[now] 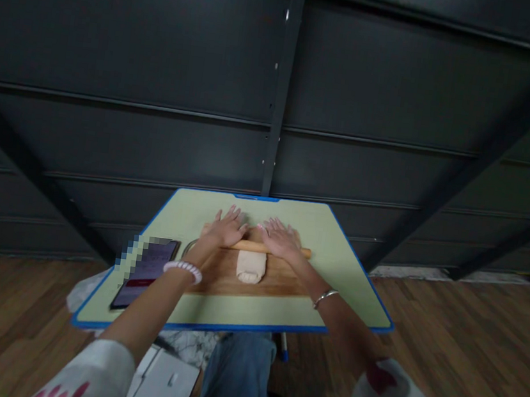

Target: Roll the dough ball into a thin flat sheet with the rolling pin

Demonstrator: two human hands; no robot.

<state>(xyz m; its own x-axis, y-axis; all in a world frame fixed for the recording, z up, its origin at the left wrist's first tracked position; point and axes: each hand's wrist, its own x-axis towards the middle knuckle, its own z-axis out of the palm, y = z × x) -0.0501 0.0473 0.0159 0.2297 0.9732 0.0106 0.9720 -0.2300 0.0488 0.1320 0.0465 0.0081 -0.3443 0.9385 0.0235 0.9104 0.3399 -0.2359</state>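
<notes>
On the table (pixel 274 315), centre frame, left hand (pixel 229 227) and right hand (pixel 279 237) lie open atop the pin (pixel 250 246), not gripping; uneven pressure could skew it over the dough (pixel 251 266).

Two hands (pixel 230 228), two sleeves (pixel 96 368), two bracelets (pixel 183 269), one rolling pin (pixel 250 246), one dough piece (pixel 251 266), one wooden board (pixel 283 283), one table (pixel 351 286), one tablet (pixel 152 270) were in view.

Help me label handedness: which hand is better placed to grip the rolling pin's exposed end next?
Right, probably: the rolling pin sticks out beyond the right hand, and the left hand is farther from that end.
</notes>
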